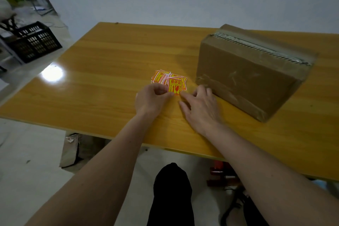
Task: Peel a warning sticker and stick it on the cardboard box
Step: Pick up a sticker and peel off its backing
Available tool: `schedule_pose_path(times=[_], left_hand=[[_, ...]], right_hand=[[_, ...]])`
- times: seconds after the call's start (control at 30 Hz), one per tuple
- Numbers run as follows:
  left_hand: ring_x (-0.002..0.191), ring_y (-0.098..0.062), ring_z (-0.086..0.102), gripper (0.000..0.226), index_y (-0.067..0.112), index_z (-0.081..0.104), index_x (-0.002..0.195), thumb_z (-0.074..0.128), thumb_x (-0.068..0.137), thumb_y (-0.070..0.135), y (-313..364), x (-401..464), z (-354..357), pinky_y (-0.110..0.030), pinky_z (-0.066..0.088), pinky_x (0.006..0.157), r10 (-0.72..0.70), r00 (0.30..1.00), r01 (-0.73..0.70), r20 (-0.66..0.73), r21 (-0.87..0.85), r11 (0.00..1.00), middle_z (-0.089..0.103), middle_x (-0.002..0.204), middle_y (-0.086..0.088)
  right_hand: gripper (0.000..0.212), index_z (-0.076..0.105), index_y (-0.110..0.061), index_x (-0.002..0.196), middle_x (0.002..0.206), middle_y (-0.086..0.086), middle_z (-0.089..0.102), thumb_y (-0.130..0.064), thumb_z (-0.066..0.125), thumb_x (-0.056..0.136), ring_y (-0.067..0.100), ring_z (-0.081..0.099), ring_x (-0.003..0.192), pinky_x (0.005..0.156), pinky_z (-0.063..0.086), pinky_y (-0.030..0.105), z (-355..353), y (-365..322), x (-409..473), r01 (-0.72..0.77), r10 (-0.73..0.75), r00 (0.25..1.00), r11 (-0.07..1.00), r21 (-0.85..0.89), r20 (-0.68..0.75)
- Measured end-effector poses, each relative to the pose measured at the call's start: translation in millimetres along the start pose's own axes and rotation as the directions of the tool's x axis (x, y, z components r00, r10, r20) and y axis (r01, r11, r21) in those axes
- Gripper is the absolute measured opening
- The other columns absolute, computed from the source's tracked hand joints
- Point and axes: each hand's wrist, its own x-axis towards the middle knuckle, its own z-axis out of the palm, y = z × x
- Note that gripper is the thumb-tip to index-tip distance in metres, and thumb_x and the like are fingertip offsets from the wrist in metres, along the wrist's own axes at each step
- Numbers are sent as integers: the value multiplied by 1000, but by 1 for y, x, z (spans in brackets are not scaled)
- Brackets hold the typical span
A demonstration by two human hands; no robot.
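Note:
A yellow and red warning sticker (174, 86) is pinched at its lower left corner by my left hand (152, 100). My right hand (200, 108) lies beside it with fingers spread, the fingertips touching the sticker's lower right edge. Behind the held sticker a loose pile of the same stickers (161, 76) lies on the wooden table (102, 71). The taped cardboard box (251, 71) stands on the table just right of my right hand, its long brown side facing me.
A black plastic crate (34, 41) sits on the floor at the far left. Under the table's near edge are a torn cardboard piece (70, 149) and a red object (222, 172). My dark-trousered leg (172, 194) is below.

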Motion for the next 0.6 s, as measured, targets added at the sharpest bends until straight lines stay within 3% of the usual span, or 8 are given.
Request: schedule_pose_path(times=[0.1, 0.2, 0.27, 0.33, 0.4, 0.5, 0.6], left_hand=[[63, 2, 62, 17, 23, 64, 66, 79, 72, 17, 4, -7, 2, -22, 51, 77, -43, 999, 44, 9, -249, 968, 66, 69, 13], [51, 13, 55, 7, 0, 71, 85, 70, 79, 3, 14, -24, 8, -6, 41, 60, 29, 998, -3, 60, -394, 919, 67, 62, 15], [53, 9, 53, 8, 1, 71, 83, 63, 82, -2, 18, -36, 12, -6, 39, 59, 83, 989, -22, 118, -447, 894, 65, 53, 17], [63, 0, 54, 19, 10, 70, 73, 61, 84, -3, 22, -49, 17, -12, 41, 64, 149, 974, -62, 168, -436, 898, 68, 65, 5], [61, 4, 57, 15, 5, 71, 87, 61, 83, -5, 28, -63, 24, -13, 45, 66, 208, 949, -95, 238, -415, 905, 69, 79, -8], [55, 11, 60, 28, 0, 65, 108, 63, 81, -7, 40, -83, 41, -5, 45, 62, 243, 930, -113, 274, -417, 902, 69, 89, -13], [60, 2, 62, 31, 8, 62, 112, 64, 83, -2, 48, -97, 61, -21, 49, 73, 220, 953, -125, 210, -390, 912, 72, 85, -16]], right_hand=[[53, 39, -26, 138, 118, 9, 48, -36, 55, 88, 26, 43, 111, 98, 38, 37, -3, 5, 0, -121, 119, 993, 962, 243, 21], [58, 42, -18, 135, 107, 2, 47, -24, 66, 83, 18, 51, 96, 94, 46, 41, -11, 12, -3, -214, 227, 973, 821, 530, 42], [62, 42, -17, 135, 111, 2, 45, -21, 70, 80, 14, 50, 93, 90, 48, 35, -17, 19, -11, -245, 263, 963, 742, 624, 65], [68, 39, -18, 136, 118, 3, 44, -21, 73, 78, 14, 49, 97, 87, 46, 30, -23, 26, -20, -247, 269, 961, 716, 653, 69], [69, 40, -19, 135, 117, 2, 49, -19, 74, 76, 14, 52, 101, 87, 45, 30, -31, 34, -28, -209, 269, 963, 711, 672, 16], [55, 51, -17, 127, 97, 0, 60, -9, 71, 76, 12, 56, 88, 81, 45, 24, -42, 46, -40, -168, 305, 949, 692, 702, -73], [34, 61, -14, 110, 75, -11, 54, -2, 67, 79, 3, 50, 69, 63, 40, 9, -50, 62, -54, -153, 339, 931, 701, 696, -137]])
